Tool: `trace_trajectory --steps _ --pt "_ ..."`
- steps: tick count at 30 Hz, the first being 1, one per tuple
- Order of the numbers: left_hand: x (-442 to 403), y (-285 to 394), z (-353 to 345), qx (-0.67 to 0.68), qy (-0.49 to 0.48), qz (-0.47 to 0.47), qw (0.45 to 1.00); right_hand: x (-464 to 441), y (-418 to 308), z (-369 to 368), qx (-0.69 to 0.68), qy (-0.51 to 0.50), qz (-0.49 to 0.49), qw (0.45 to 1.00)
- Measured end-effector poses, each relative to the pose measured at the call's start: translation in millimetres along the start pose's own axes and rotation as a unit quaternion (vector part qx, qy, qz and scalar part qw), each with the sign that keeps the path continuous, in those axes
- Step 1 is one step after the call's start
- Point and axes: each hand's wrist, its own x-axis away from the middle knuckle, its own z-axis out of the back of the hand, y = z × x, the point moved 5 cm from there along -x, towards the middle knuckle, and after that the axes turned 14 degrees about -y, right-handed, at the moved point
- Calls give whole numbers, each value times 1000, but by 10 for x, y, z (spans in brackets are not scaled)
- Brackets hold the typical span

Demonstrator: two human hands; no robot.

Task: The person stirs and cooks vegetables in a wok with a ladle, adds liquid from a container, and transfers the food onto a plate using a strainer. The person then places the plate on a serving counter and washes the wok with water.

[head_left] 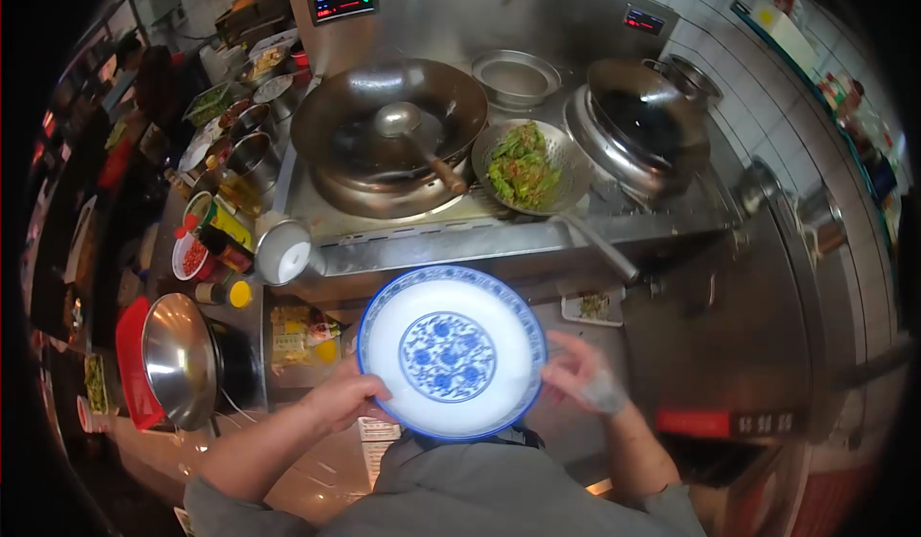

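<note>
A round white plate (447, 357) with a blue floral centre and a blue patterned rim is held up in front of my body, tilted toward me. My left hand (347, 395) grips its lower left edge, the thumb over the rim. At the right edge, my right hand (583, 374) is closed on the rim, slightly blurred; its fingers partly hide behind the plate. Beyond the plate, a perforated strainer (576, 175) holds wilted green leaves (524, 165), its handle pointing toward my right hand.
A large wok (321, 120) with a ladle (398, 120) sits at back left on the steel stove, a second wok (648, 115) at right. Between them is a metal bowl (516, 79). Bottles (228, 247), a steel bowl (179, 360) and containers crowd the left. A small white tray (592, 309) lies behind the plate.
</note>
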Motion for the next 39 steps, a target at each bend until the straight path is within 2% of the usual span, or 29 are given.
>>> trace_trajectory --steps 1,2,4,6,7,8,9,10,11,13,14,17,22,23,24,26,29,32,33,36,37,39 --pt "-125 -27 -2 9 17 -11 1000 -77 -212 472 116 39 139 983" --pt "-204 -89 -7 16 35 -18 999 -111 -380 848 221 75 274 933" --pt "-316 -246 -52 66 73 -23 995 -200 -848 1461 326 203 178 906" --pt "-422 -414 -142 157 99 -58 981 -581 -878 2046 387 189 113 895" --pt "-503 -508 -178 176 106 -82 975 -1051 -397 2559 337 148 100 924" --pt "-622 -679 -158 208 104 -96 968 -1218 -355 2604 174 87 37 980" --pt "-722 -897 -108 241 104 -109 959 -1404 -322 2482 5 21 -32 999" --pt "-777 -1019 -107 271 104 -122 949 -1547 -280 2321 -164 -44 -102 980" --pt "-829 -1032 -236 308 132 -136 932 -1767 -218 2292 -226 -76 -106 965" --pt "-921 -1023 -399 294 163 -178 925 -2378 27 2302 -347 -134 -114 921" --pt "-951 -1027 -446 285 179 -196 921 -2593 16 2277 -344 -163 -76 922" --pt "-997 -1057 -485 295 224 -193 909 -2907 -46 2106 -412 -125 -99 897" --pt "-1060 -916 -260 252 217 -199 922 -3220 -13 2168 -484 -71 -129 862" --pt "-1107 -788 -235 242 205 -208 925 -3185 -9 2266 -514 -138 -129 837" --pt "-1154 -673 -208 232 193 -218 928 -3020 -131 2297 -485 -186 -113 847" --pt "-1289 -641 -52 217 212 -217 928 -2799 -181 2463 -459 -118 -114 873" --pt "-1566 -654 86 218 207 -219 928 -2384 -345 2679 -449 -127 -130 875" --pt "-1785 -492 110 216 195 -251 923 -1818 -708 2682 -306 -147 -22 940" --pt "-1889 -425 90 214 196 -260 921 -1787 -728 2697 -234 -97 4 967" --pt "-2156 -471 56 203 205 -235 928 -2055 -551 3028 -391 -97 -128 906" --pt "-2213 -448 -12 200 217 -232 927 -2047 -654 3108 -361 -128 -67 921" --pt "-2317 -423 -93 193 236 -231 924 -1951 -618 3237 -363 -126 -74 920"
